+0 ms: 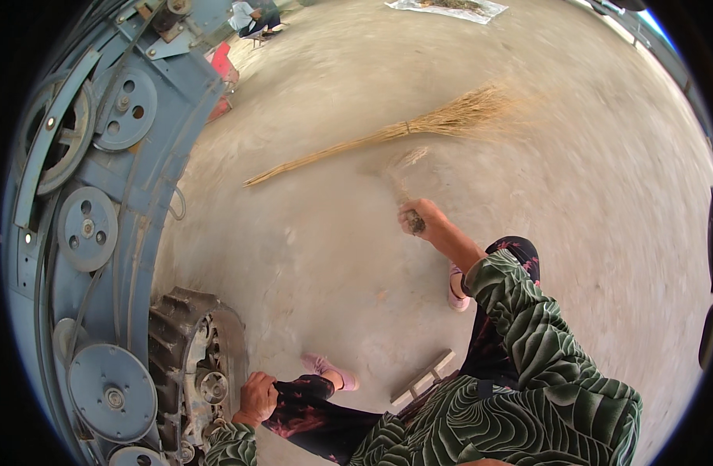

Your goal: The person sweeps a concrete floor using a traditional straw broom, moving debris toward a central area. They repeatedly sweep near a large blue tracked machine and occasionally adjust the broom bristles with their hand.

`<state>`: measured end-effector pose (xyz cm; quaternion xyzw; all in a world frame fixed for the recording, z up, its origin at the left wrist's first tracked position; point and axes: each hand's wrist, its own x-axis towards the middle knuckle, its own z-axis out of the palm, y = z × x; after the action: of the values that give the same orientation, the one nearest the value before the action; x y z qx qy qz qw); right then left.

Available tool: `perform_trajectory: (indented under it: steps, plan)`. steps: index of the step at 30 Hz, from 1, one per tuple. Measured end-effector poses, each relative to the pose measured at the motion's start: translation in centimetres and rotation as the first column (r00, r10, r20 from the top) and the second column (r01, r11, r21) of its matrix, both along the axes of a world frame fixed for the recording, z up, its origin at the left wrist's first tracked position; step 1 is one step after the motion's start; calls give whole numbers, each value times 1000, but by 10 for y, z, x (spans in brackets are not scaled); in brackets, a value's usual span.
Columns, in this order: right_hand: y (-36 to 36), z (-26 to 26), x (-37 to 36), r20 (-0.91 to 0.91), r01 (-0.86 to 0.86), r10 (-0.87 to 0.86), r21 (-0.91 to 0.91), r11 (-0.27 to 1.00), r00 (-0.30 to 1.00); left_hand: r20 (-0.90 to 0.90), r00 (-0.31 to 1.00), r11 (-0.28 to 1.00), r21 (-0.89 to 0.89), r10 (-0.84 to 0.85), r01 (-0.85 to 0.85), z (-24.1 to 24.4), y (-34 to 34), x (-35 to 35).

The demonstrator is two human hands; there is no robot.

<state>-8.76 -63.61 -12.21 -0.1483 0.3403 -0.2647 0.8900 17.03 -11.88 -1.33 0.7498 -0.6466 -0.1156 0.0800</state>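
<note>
My right hand (423, 218) is closed around a bundle of straw-like stalks (411, 157), held low over the concrete floor. Its dark, blunt end shows at my fist, and its far end is blurred. Beyond it a long straw broom (449, 119) lies on the floor, tied around the middle, with its bristles fanned out to the right. My left hand (256, 399) rests at my left knee on the dark patterned trousers (309, 413). Its fingers are curled; whether they grip the cloth is hidden.
Close on my left stands a blue-grey machine (175, 134) with pulleys, belts and a rubber crawler track (175, 349). A low wooden stool (423, 378) is beneath me. Farther off are a seated person (257, 20), a red object (221, 64) and a white sheet (481, 17) bearing plant matter.
</note>
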Motion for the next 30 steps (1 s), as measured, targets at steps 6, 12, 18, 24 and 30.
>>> perform_trajectory:
  steps: [6, 12, 18, 24, 30]
  plan:
    - [-35, -42, -22, -29, 77, -79, -48, 996, 996, 4, 999, 999, 17, -37, 37, -7, -11, 6]
    - [-73, -59, -51, -100, 503, -509, -81, 861, 855, 10, 1000, 1000, 28, -11, 11, -1, -5, 3]
    - [-66, -38, -54, -140, 627, -644, -149, 765, 752, 0, 1000, 1000, 14, 5, -5, 2, 4, 3]
    - [-31, -12, -44, -77, 543, -553, -121, 831, 830, -17, 999, 999, 16, 29, -29, -1, 4, 5]
    - [46, 11, -35, -121, 315, -328, -113, 942, 937, 18, 998, 997, 39, 59, -59, -2, 1, 3]
